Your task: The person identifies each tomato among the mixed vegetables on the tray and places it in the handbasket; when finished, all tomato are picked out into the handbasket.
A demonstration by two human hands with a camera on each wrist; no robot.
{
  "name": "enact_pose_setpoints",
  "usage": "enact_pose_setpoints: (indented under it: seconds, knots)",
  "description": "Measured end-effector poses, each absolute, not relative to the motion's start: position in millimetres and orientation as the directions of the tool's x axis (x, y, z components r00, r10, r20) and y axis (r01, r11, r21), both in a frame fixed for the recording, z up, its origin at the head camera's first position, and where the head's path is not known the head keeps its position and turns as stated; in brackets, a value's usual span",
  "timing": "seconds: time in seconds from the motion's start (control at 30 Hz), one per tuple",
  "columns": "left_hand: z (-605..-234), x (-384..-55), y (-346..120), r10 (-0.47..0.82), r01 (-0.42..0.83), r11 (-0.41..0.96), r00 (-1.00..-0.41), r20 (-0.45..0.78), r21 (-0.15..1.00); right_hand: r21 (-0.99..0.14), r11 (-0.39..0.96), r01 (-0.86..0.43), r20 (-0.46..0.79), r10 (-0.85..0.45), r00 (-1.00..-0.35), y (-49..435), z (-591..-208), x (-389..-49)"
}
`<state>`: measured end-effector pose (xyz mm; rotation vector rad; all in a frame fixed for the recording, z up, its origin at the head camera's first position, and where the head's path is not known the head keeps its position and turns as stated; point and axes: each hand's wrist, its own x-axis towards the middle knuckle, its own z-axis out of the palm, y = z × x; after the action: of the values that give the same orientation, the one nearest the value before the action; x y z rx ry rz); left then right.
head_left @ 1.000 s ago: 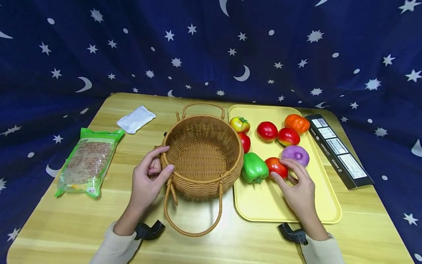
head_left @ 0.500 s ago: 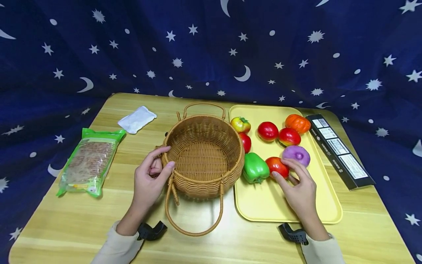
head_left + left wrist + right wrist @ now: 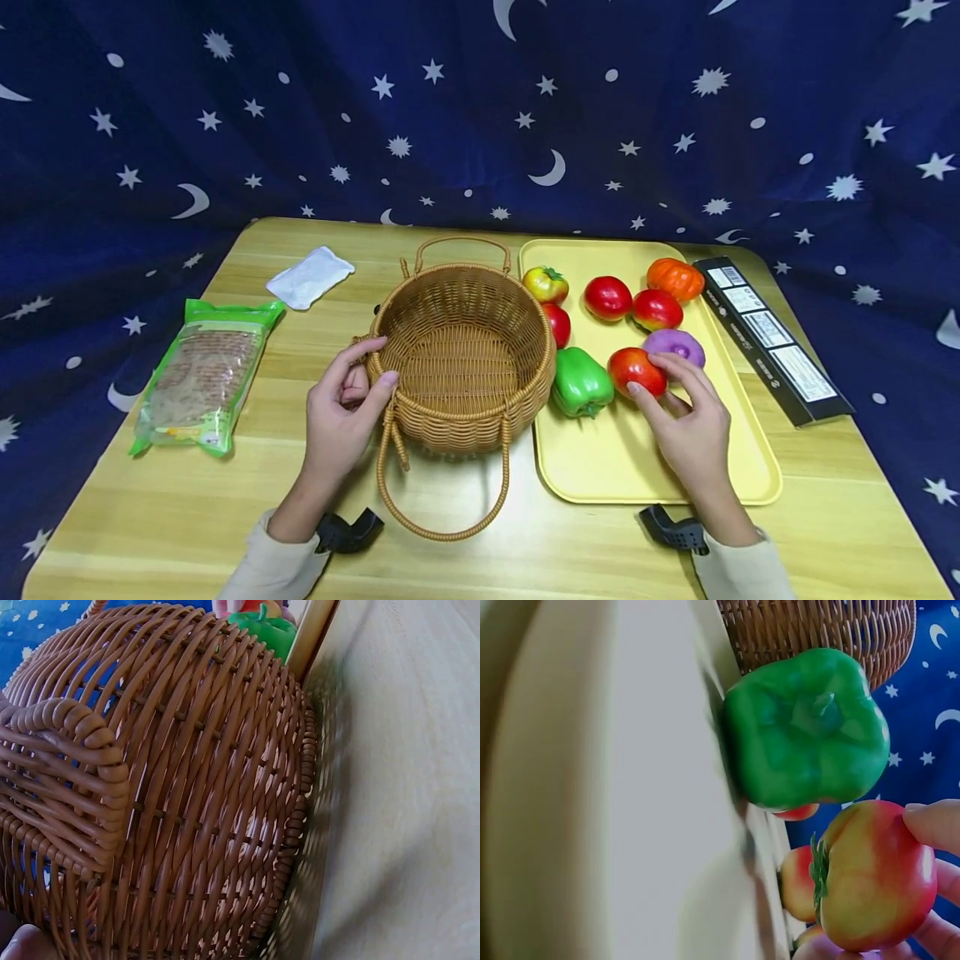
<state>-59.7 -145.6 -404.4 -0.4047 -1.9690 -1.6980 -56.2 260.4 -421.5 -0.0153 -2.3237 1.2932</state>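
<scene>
On the yellow tray (image 3: 720, 442), at 3 o'clock of the wicker basket (image 3: 463, 354), the right hand (image 3: 693, 425) pinches a red-yellow tomato (image 3: 636, 369) between thumb and fingers; the wrist view shows fingertips (image 3: 934, 825) curled on its skin. A green pepper (image 3: 579, 381) sits just beside the tomato at its 9 o'clock, touching the basket wall. A purple onion (image 3: 675, 344) lies at the tomato's 2 o'clock, partly behind the fingers. The left hand (image 3: 339, 412) grips the basket rim at the basket's 9 o'clock, thumb inside, fingers outside. The basket stands upright mid-table, one handle flopped toward 6 o'clock. More tomatoes and an orange pumpkin (image 3: 676, 277) sit toward the tray's 12 o'clock. A green packet (image 3: 204, 375) lies at the basket's 9 o'clock, well apart.
</scene>
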Motion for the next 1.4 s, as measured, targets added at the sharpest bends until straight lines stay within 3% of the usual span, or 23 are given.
enact_pose_setpoints:
  seconds: [0.43, 0.7, 0.93, 1.23, 1.4]
  knots:
    - [-405, -59, -146, -0.100, 0.524, 0.160, -0.835, 0.541, 0.837, -0.818, 0.505, -0.274, 0.427, 0.214, -0.879, 239, -380, -54]
    - [-405, -59, -146, -0.104, 0.524, 0.157, -0.834, 0.542, 0.837, -0.819, 0.478, -0.318, 0.443, 0.173, -0.880, 246, -383, -70]
    - [-404, -58, -146, -0.105, 0.524, 0.159, -0.834, 0.542, 0.837, -0.806, 0.477, -0.350, 0.446, 0.102, -0.889, 236, -366, -79]
    - [-403, -58, -145, -0.094, 0.526, 0.172, -0.833, 0.545, 0.833, -0.740, 0.505, -0.444, 0.508, -0.011, -0.861, 202, -316, -78]
    - [-402, -58, -145, -0.093, 0.520, 0.179, -0.836, 0.540, 0.835, -0.726, 0.491, -0.482, 0.524, -0.060, -0.850, 200, -314, -90]
